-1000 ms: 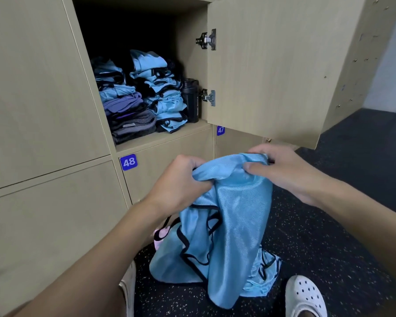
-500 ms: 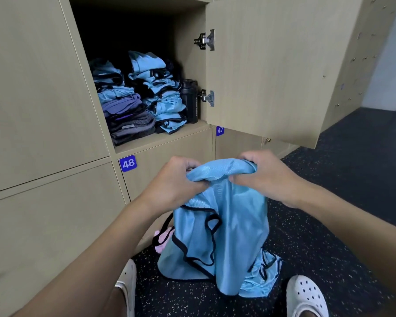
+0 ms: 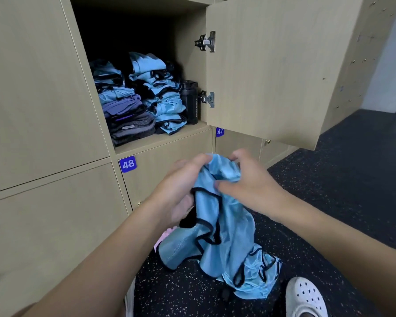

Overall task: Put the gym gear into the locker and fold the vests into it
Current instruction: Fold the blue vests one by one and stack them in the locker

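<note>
Blue mesh vest (image 3: 224, 227) hangs bunched below the open locker (image 3: 167, 139), its top pinched by left hand (image 3: 178, 188) and right hand (image 3: 249, 184). It looks light, limp and slippery, so it is best gripped along its black-trimmed edges.

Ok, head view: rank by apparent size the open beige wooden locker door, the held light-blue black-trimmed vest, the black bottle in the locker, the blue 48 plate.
1. beige wooden locker door
2. light-blue black-trimmed vest, nearest the camera, which inflates it
3. black bottle
4. blue 48 plate
</note>
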### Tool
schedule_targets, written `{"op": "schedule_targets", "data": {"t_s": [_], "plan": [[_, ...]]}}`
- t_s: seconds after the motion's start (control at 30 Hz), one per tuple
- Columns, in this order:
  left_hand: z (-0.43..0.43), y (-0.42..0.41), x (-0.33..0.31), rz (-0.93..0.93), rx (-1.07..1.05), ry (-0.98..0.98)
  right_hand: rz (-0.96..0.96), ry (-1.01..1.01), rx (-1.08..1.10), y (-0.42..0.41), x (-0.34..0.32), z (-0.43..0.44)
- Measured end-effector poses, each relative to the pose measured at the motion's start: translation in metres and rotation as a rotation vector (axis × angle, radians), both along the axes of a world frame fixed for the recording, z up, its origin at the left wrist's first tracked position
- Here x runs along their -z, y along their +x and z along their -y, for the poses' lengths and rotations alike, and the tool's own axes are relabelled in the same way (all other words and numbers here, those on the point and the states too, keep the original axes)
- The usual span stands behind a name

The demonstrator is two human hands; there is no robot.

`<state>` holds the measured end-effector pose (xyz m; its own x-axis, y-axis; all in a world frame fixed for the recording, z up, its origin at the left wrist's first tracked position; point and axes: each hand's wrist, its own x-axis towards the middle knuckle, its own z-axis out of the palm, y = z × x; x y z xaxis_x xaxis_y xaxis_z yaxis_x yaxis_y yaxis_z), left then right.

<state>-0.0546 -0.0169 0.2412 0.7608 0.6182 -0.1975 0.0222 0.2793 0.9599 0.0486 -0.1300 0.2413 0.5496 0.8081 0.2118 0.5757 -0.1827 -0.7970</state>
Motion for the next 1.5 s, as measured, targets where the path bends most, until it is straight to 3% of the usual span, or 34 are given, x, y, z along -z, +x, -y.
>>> {"op": "schedule_targets", "data": {"t_s": [0.07, 0.17, 0.3, 0.43, 0.57, 0.67, 0.77, 0.83, 0.9, 0.93, 1.0, 1.1, 1.33, 1.5], "plan": [[0.000, -0.003, -0.003, 0.026, 0.035, 0.003, -0.067, -0.026, -0.150, -0.006, 0.003, 0.001], [-0.002, -0.003, 0.002, 0.020, -0.142, 0.091, -0.152, -0.057, -0.333, -0.017, 0.003, 0.006], [-0.008, -0.007, 0.002, 0.050, -0.328, 0.113, -0.106, 0.043, -0.233, -0.012, -0.005, 0.011], [-0.021, -0.018, -0.013, 0.147, -0.181, 0.072, -0.146, 0.182, -0.123, 0.005, -0.006, 0.013], [-0.030, -0.023, -0.018, 0.169, -0.026, -0.027, -0.415, 0.057, -0.330, 0.003, -0.004, 0.017], [-0.030, -0.023, -0.020, 0.117, 0.028, -0.163, -0.491, 0.079, -0.384, -0.004, -0.005, 0.015], [-0.028, -0.021, -0.014, 0.028, -0.015, -0.207, -0.452, 0.124, -0.341, -0.007, -0.004, 0.013], [-0.027, -0.019, -0.005, -0.014, -0.122, -0.046, -0.431, 0.170, -0.288, -0.008, -0.003, 0.012], [-0.022, -0.019, -0.002, 0.004, -0.207, 0.294, -0.447, 0.217, -0.233, -0.007, -0.002, 0.011], [-0.019, -0.021, -0.003, 0.028, -0.162, 0.472, -0.467, 0.237, -0.216, -0.006, -0.003, 0.011], [-0.008, -0.029, -0.009, 0.035, 0.056, 0.645, -0.493, 0.272, -0.201, -0.005, -0.005, 0.010], [0.007, -0.033, -0.009, 0.029, 0.247, 0.667, -0.496, 0.290, -0.169, -0.004, -0.008, 0.010], [0.004, -0.026, -0.005, 0.115, 0.095, 0.708, -0.501, 0.322, -0.146, 0.000, -0.008, 0.010], [0.005, -0.026, -0.010, 0.133, 0.012, 0.608, -0.192, 0.264, -0.114, 0.000, -0.009, 0.011]]}}
